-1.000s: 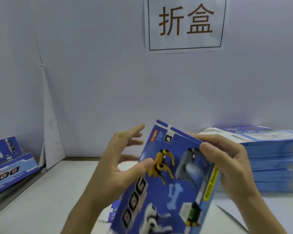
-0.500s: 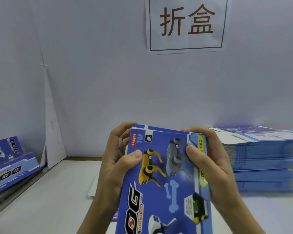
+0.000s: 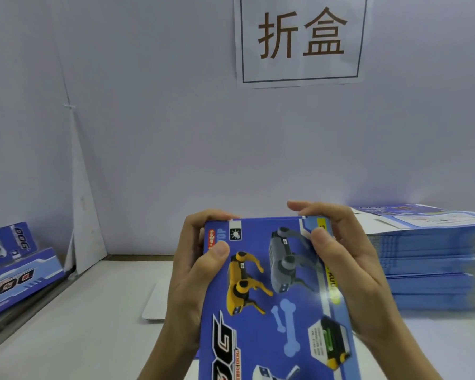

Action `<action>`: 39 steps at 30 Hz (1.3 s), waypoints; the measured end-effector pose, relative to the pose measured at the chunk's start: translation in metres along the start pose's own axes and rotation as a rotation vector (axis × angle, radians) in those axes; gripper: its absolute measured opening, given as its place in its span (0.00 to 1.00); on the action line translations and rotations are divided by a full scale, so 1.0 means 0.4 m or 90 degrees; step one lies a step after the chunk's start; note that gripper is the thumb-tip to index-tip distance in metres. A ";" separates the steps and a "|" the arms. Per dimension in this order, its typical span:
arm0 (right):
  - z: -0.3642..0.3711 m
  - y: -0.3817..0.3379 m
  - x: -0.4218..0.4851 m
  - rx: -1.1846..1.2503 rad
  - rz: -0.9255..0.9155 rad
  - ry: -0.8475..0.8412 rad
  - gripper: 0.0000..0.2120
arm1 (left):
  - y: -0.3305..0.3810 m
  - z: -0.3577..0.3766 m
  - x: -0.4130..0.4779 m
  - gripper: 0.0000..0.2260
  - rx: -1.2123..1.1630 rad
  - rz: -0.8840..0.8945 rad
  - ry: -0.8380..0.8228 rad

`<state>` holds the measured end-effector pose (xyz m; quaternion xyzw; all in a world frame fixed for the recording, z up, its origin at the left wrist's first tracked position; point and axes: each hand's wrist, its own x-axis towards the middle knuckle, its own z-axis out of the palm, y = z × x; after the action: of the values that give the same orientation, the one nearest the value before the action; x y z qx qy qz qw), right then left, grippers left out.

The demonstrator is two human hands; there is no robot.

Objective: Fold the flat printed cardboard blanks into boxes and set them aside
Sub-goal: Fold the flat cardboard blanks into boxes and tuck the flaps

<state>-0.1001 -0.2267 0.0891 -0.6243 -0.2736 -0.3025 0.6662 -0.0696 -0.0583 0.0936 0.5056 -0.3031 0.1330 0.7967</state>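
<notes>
Left hand [image 3: 192, 275] and right hand [image 3: 346, 270] gripped top corners of the blank [image 3: 272, 303]; uneven squeezing could crease a panel; its possibly half-opened far side was hidden.

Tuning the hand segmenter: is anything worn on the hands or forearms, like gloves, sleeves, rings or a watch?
Nothing worn. Left hand and right hand are both bare: no gloves, rings, watch or bands. No sleeves show down to the frame's bottom edge. The thumbnails look short and unpainted.
</notes>
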 end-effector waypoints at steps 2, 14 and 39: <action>-0.006 -0.001 -0.001 0.012 0.011 0.006 0.09 | 0.002 0.010 -0.004 0.16 0.001 -0.017 0.008; 0.011 0.022 -0.002 0.020 0.039 0.031 0.10 | -0.004 -0.010 0.004 0.08 0.017 -0.040 0.062; -0.063 0.094 0.021 -0.014 0.376 0.041 0.20 | -0.074 -0.077 0.038 0.33 0.264 -0.169 -0.065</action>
<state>-0.0669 -0.2511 0.0687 -0.6743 -0.0555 -0.1181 0.7268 -0.0317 -0.0458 0.0719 0.6999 -0.2405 0.0609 0.6697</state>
